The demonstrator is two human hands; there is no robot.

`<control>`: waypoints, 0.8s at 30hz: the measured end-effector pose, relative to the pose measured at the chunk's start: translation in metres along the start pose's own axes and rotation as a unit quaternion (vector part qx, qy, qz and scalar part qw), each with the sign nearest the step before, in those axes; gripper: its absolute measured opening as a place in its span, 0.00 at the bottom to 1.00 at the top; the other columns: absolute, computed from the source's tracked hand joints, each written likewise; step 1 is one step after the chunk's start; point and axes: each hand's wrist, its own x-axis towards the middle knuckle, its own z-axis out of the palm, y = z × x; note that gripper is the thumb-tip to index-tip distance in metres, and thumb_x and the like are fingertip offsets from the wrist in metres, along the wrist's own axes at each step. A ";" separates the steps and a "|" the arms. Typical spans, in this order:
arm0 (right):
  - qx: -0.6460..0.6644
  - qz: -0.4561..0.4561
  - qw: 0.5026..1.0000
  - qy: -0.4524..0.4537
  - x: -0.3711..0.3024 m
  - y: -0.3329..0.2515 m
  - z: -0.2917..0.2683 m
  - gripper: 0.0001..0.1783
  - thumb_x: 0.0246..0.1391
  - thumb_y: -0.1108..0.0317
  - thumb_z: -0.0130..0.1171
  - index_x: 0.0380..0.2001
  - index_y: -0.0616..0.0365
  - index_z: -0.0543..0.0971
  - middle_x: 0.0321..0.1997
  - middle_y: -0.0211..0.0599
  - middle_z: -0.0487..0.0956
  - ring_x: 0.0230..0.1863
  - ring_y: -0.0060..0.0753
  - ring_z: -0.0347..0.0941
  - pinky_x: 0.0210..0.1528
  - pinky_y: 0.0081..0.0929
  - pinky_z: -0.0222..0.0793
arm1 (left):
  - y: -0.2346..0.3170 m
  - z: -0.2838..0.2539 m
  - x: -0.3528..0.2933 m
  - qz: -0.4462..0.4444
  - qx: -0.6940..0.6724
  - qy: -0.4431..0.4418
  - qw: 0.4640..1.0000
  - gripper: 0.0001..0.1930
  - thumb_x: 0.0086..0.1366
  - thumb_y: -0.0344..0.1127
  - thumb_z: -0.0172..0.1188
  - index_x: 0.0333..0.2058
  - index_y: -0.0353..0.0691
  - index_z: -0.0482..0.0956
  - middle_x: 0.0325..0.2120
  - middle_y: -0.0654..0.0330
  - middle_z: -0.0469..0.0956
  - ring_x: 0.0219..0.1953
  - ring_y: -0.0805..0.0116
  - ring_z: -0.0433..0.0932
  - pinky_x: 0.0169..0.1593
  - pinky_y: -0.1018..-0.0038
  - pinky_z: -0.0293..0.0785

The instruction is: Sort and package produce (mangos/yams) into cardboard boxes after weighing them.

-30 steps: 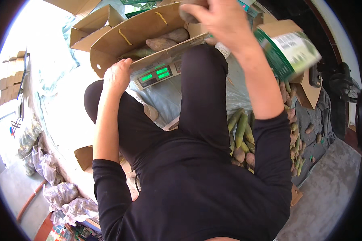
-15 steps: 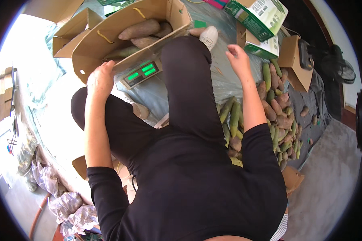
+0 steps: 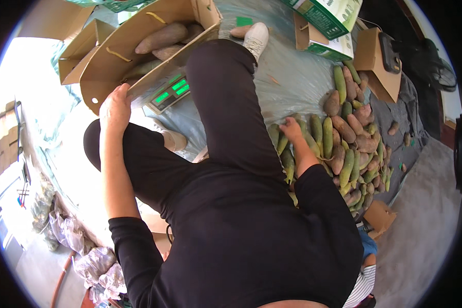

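My left hand (image 3: pixel 116 109) is closed on the near corner of a long open cardboard box (image 3: pixel 154 77), fingers over its edge. Inside the box lie several brownish sweet potatoes (image 3: pixel 162 38). The box sits over a scale with a green-lit display (image 3: pixel 172 90), partly covered by the box. At the right, my right hand (image 3: pixel 294 131) has reached down to the left end of a produce pile. Its fingers are apart above the long green vegetables (image 3: pixel 282 143), with no item visibly held. Reddish-brown sweet potatoes (image 3: pixel 343 129) lie mixed among the green ones.
Green-and-white cartons (image 3: pixel 328 20) stand at the far right, beside a brown cardboard box (image 3: pixel 377 64) and a black fan (image 3: pixel 436 64). My shoe (image 3: pixel 255 39) rests on the plastic sheet (image 3: pixel 280 64) near one loose sweet potato (image 3: pixel 240 32). Plastic bags (image 3: pixel 94 264) lie at lower left. Another person's striped sleeve (image 3: pixel 362 287) shows at lower right.
My right hand has come down from above the sheet onto the produce pile, toward me. My left hand stays on the box corner. The whole view has shifted slightly.
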 end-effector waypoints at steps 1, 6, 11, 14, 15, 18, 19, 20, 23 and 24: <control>-0.018 0.003 1.000 -0.018 -0.009 -0.003 0.008 0.36 0.40 0.60 0.67 0.54 0.58 0.68 0.48 0.49 0.75 0.49 0.47 0.72 0.52 0.35 0.67 | 0.001 0.001 0.000 0.011 0.002 0.010 1.000 0.10 0.57 0.28 0.55 0.38 0.40 0.73 0.36 0.53 0.76 0.42 0.51 0.75 0.44 0.60 0.71; -0.131 0.020 0.987 -0.087 -0.037 -0.032 0.031 0.48 0.38 0.61 0.68 0.62 0.52 0.55 0.58 0.53 0.65 0.58 0.55 0.64 0.58 0.40 0.64 | 0.002 0.002 0.002 0.001 0.018 -0.014 1.000 0.12 0.58 0.30 0.55 0.42 0.41 0.73 0.39 0.53 0.77 0.44 0.50 0.74 0.46 0.61 0.70; -0.173 0.068 0.980 -0.076 -0.040 -0.042 0.032 0.47 0.39 0.65 0.67 0.63 0.43 0.55 0.53 0.49 0.68 0.57 0.54 0.64 0.55 0.44 0.65 | 0.003 0.002 0.001 0.015 0.008 0.017 1.000 0.05 0.57 0.26 0.51 0.33 0.39 0.72 0.34 0.54 0.77 0.41 0.51 0.75 0.42 0.60 0.71; -0.204 0.050 0.973 -0.096 -0.036 -0.044 0.033 0.44 0.41 0.66 0.65 0.62 0.41 0.56 0.54 0.48 0.68 0.57 0.54 0.65 0.54 0.46 0.66 | 0.001 0.001 0.002 0.020 0.006 0.018 1.000 0.05 0.57 0.27 0.51 0.33 0.39 0.72 0.34 0.54 0.77 0.41 0.52 0.75 0.42 0.60 0.71; -0.205 0.046 0.973 -0.098 -0.034 -0.046 0.035 0.44 0.41 0.66 0.65 0.62 0.41 0.56 0.54 0.48 0.68 0.57 0.54 0.65 0.54 0.46 0.66 | 0.000 0.001 0.001 0.015 0.006 0.018 1.000 0.05 0.57 0.27 0.51 0.33 0.39 0.72 0.34 0.54 0.77 0.41 0.52 0.75 0.42 0.60 0.71; -0.225 -0.001 0.968 -0.116 -0.022 -0.044 0.044 0.36 0.42 0.67 0.62 0.57 0.44 0.61 0.52 0.48 0.70 0.54 0.54 0.67 0.53 0.44 0.67 | -0.006 0.000 -0.005 0.005 0.006 0.024 1.000 0.05 0.57 0.27 0.51 0.33 0.39 0.72 0.34 0.55 0.77 0.41 0.52 0.75 0.42 0.60 0.71; -0.198 -0.022 0.975 -0.102 -0.014 -0.033 0.052 0.32 0.43 0.68 0.61 0.54 0.46 0.63 0.49 0.49 0.71 0.52 0.54 0.68 0.52 0.43 0.67 | -0.009 0.000 -0.007 0.005 -0.003 0.022 1.000 0.06 0.56 0.27 0.53 0.34 0.40 0.72 0.34 0.54 0.76 0.41 0.51 0.75 0.42 0.60 0.71; -0.168 -0.039 0.981 -0.085 -0.006 -0.020 0.058 0.28 0.43 0.68 0.60 0.50 0.48 0.65 0.47 0.49 0.73 0.50 0.54 0.70 0.50 0.43 0.68 | -0.009 0.000 -0.005 0.011 -0.013 0.021 1.000 0.08 0.56 0.27 0.54 0.36 0.40 0.72 0.34 0.54 0.76 0.40 0.50 0.75 0.42 0.60 0.71; -0.114 -0.150 0.982 -0.036 0.000 0.027 0.069 0.21 0.43 0.69 0.59 0.43 0.52 0.68 0.43 0.50 0.75 0.46 0.55 0.71 0.48 0.41 0.68 | 0.007 0.003 0.009 0.037 -0.008 0.027 0.999 0.05 0.58 0.27 0.50 0.33 0.40 0.73 0.33 0.55 0.76 0.41 0.53 0.75 0.43 0.60 0.71; -0.113 -0.157 0.980 -0.039 -0.001 0.023 0.071 0.21 0.43 0.69 0.59 0.43 0.52 0.68 0.43 0.50 0.75 0.46 0.55 0.71 0.48 0.41 0.68 | 0.004 0.003 0.007 0.030 -0.004 0.030 0.999 0.05 0.58 0.27 0.50 0.33 0.40 0.73 0.33 0.55 0.76 0.41 0.53 0.75 0.43 0.60 0.71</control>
